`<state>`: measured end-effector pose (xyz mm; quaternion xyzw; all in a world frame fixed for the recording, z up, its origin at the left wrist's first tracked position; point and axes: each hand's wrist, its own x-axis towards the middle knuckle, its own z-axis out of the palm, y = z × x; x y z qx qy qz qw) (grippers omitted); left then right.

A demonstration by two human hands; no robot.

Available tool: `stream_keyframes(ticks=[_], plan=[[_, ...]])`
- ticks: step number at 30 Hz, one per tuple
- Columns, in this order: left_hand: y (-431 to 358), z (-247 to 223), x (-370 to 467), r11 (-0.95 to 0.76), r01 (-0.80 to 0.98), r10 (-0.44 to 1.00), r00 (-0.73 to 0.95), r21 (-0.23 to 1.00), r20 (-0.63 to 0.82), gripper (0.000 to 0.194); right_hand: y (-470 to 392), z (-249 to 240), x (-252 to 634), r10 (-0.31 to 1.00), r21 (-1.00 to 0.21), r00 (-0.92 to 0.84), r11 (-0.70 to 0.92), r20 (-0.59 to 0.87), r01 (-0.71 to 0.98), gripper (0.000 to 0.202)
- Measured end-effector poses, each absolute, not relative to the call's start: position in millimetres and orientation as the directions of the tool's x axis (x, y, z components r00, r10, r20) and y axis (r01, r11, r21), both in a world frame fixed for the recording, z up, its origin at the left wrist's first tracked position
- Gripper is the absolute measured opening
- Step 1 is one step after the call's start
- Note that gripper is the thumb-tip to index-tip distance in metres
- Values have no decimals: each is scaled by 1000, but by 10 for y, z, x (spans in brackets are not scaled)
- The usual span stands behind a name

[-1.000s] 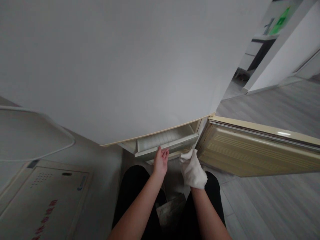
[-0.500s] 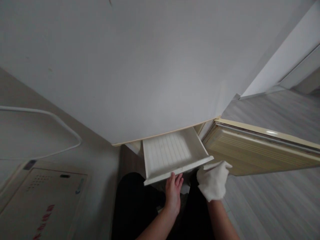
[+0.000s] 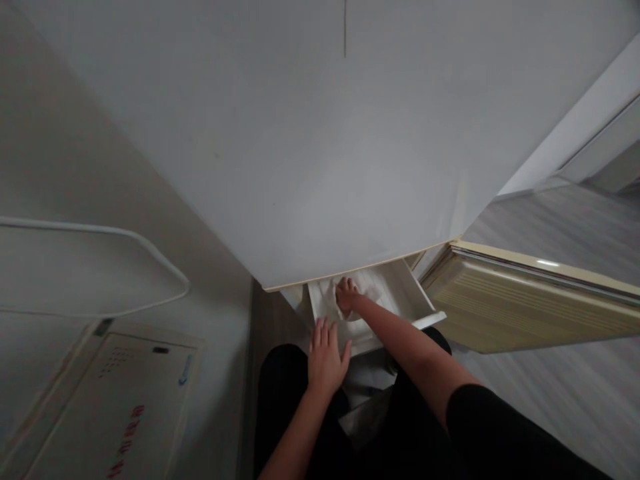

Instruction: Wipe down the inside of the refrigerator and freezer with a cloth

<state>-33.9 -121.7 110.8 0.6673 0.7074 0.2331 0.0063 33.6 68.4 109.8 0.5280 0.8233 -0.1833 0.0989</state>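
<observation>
A white drawer [image 3: 403, 293] is pulled out from beneath a large white refrigerator cabinet [image 3: 325, 147]. My right hand [image 3: 346, 293] reaches into it and holds a white cloth [image 3: 333, 300] against the ribbed bottom at the left side. Parts of the cloth are covered by that hand. My left hand [image 3: 326, 357] rests at the drawer's front edge on the left, fingers stretched out and thumb apart, with nothing held.
An open yellowish door [image 3: 525, 307] juts out to the right above the grey wood-look floor [image 3: 590, 393]. On the left wall are a metal panel with red lettering [image 3: 110, 393] and a white cable [image 3: 160, 257]. My knees sit beneath the drawer.
My right hand has carried the cloth from beyond the drawer's right front corner into the drawer, to its left side. My left hand has shifted left along the front edge.
</observation>
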Motion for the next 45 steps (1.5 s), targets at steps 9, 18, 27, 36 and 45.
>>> stream_keyframes(ticks=[9,18,27,36,45], plan=[[-1207,936,-308,24,987,960,-67,159,271,35,797,632,-13,726,-280,-584,513,-363,811,76],[-1196,1007,-311,-17,979,976,-28,202,217,38,1392,524,1090,842,-218,-357,290,-405,932,97],[-1138,1126,-9,-118,973,993,118,201,10,44,1510,329,1594,868,-201,-226,149,-442,968,125],[-1056,1169,69,-25,985,986,53,173,-156,44,1353,519,1398,807,-146,-115,37,-580,989,149],[-1134,1184,-202,-11,957,981,-45,289,188,38,968,684,476,733,-187,-511,483,-449,856,151]])
